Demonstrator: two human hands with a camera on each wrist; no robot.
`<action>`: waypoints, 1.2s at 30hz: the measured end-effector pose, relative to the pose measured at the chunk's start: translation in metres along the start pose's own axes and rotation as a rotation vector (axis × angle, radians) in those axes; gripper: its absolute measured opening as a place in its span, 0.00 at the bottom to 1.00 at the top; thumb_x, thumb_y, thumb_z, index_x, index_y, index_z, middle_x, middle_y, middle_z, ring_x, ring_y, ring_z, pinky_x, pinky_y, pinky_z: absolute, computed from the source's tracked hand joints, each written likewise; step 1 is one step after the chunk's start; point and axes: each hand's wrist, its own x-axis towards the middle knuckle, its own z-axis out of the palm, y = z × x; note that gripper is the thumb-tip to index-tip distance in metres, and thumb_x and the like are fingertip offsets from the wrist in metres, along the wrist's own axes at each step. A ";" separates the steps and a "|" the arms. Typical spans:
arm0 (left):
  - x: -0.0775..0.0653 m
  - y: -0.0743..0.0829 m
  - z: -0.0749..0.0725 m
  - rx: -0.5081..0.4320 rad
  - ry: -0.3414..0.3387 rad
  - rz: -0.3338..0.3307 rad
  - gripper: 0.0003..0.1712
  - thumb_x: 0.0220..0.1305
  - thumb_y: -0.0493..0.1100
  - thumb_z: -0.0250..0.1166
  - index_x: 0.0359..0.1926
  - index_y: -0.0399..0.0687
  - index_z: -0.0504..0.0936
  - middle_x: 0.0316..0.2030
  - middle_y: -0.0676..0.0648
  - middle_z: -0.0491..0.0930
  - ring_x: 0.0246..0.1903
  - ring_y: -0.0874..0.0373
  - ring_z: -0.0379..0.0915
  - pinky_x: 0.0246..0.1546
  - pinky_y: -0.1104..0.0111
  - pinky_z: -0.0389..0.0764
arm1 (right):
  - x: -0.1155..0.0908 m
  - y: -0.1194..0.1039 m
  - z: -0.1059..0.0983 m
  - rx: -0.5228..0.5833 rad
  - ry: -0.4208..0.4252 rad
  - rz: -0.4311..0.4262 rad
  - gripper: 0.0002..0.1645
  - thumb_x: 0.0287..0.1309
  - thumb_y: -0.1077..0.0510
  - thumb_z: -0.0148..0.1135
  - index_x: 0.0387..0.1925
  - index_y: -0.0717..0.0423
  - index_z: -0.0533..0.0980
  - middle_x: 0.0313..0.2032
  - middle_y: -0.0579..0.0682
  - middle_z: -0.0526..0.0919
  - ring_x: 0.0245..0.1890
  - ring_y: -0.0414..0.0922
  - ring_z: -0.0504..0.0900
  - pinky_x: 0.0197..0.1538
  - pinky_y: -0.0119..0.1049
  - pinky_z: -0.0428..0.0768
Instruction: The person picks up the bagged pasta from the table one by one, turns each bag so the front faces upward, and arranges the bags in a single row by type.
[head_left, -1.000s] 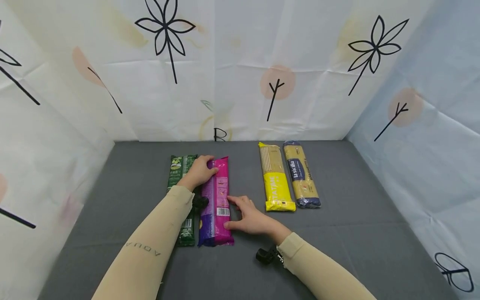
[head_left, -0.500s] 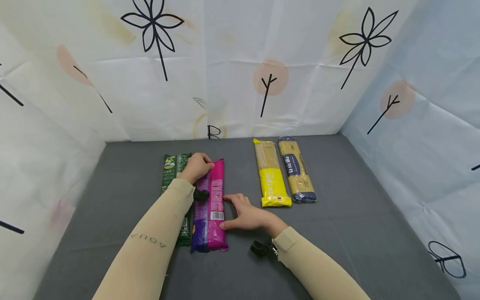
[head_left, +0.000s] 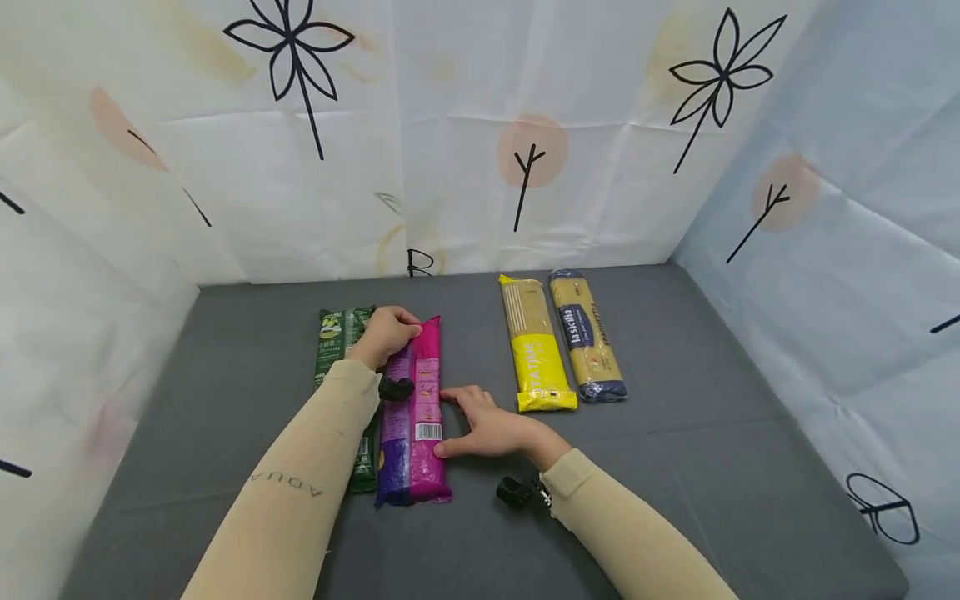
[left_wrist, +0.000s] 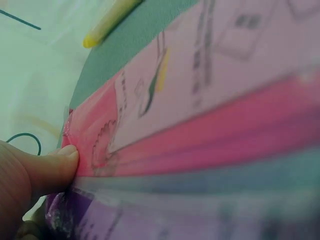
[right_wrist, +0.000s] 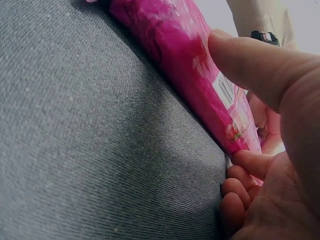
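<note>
A long pink and purple packet (head_left: 427, 454) lies lengthwise in front of me, a barcode on its pink side. My left hand (head_left: 387, 335) pinches its far end; in the left wrist view the thumb (left_wrist: 57, 167) presses on top, most other fingers hidden. My right hand (head_left: 491, 427) is at the packet's right side, thumb and forefinger touching the edge, as the right wrist view shows, with the remaining fingers loosely bent. To the left, a green packet (head_left: 331, 337) lies close alongside, partly covered by my left arm.
Farther right, a yellow packet of spaghetti (head_left: 542, 367) and a blue-ended pasta packet (head_left: 592, 333) lie side by side. Printed white cloth walls (head_left: 465, 200) close off the grey table (head_left: 660, 483) at the back and both sides.
My left hand has shifted to pinch the pink and purple packet's far end. That packet has come slightly nearer and closer to the green one. The head view has drifted a little.
</note>
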 end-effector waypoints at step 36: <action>-0.055 0.013 -0.010 -0.534 0.435 0.025 0.14 0.68 0.44 0.62 0.49 0.41 0.80 0.45 0.43 0.73 0.43 0.52 0.72 0.44 0.63 0.79 | -0.014 -0.009 0.012 0.494 0.240 -0.058 0.44 0.62 0.52 0.65 0.72 0.39 0.52 0.59 0.55 0.74 0.46 0.49 0.82 0.43 0.46 0.82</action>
